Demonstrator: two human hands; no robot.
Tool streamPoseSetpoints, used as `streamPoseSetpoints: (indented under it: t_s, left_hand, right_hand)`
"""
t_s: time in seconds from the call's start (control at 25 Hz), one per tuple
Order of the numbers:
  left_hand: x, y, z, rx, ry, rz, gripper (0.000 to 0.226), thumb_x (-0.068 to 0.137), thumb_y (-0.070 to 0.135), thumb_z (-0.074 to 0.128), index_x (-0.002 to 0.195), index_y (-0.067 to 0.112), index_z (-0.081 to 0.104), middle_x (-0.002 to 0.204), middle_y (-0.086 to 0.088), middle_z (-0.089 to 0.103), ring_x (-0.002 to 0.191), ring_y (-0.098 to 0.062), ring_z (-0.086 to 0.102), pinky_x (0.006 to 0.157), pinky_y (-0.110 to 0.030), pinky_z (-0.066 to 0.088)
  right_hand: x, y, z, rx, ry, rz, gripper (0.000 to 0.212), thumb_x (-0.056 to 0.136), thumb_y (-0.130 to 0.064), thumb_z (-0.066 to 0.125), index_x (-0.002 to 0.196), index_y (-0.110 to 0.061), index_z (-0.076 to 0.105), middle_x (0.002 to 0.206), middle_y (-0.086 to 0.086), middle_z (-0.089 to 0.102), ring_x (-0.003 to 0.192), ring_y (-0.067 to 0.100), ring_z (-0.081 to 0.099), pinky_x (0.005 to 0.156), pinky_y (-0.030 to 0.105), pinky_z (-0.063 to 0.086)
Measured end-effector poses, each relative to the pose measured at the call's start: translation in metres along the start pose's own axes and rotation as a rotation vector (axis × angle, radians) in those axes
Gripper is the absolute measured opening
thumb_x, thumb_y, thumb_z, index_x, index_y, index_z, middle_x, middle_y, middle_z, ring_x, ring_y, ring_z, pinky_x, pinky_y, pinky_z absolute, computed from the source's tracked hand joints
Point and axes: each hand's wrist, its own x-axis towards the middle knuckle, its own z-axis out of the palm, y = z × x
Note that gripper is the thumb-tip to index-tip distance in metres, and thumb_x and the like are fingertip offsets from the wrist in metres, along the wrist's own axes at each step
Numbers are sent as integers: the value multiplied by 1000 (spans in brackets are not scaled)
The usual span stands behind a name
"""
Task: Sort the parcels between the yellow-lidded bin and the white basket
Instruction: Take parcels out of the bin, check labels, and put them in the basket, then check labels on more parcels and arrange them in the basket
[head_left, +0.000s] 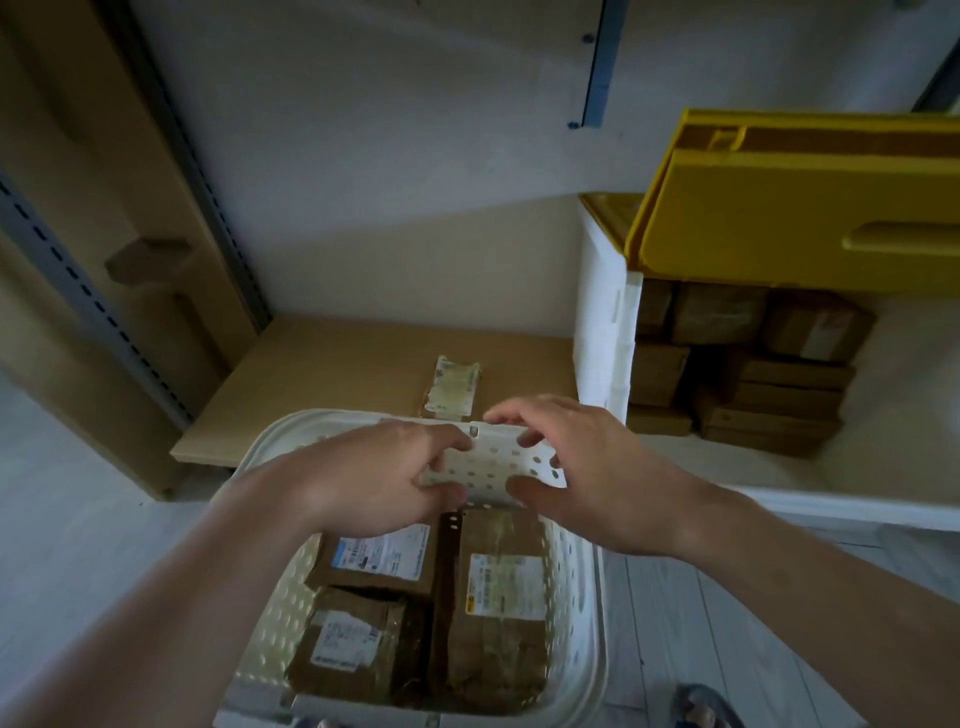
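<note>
Head view. White perforated basket (582, 597) on the floor, holding three brown labelled parcels (498, 613) laid flat. Left hand (379, 480) and right hand (587, 467) at the basket's far wall, fingers curled round a white perforated panel (493, 465), each grip closed on it. Yellow-lidded bin (602, 332) to the right, yellow lid (800, 208) raised, stacked brown boxes (753, 364) inside. One labelled packet (452, 387) lying on a wooden board (332, 379) beyond the basket.
</note>
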Motion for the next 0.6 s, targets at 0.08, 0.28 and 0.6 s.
streamPoseSetpoints:
  t_s: [0.08,0.28,0.6]
  left_hand:
    - [0,7,-4,-24,52,50,51,101,52,52,149,43,39,131,20,56,110,-1,60,92,-25,49]
    - [17,31,-4,-36,165,140,46,100,52,53,144,44,44,128,22,58,107,0,61,90,-25,50]
    - [41,110,-2,-48,207,391,36,101,49,53,136,40,51,122,21,61,107,3,57,89,-24,48]
  right_hand:
    - [-1,2,-12,71,79,-3,48,93,-33,71,136,-37,51,133,-16,57,113,-2,58,84,14,52]
    - [-17,16,-32,205,174,30,39,92,-23,74,126,-35,60,122,-18,63,101,-1,65,76,19,56]
    - [-56,71,-65,226,126,196,35,85,-23,80,114,-37,65,102,-19,68,90,4,70,72,16,53]
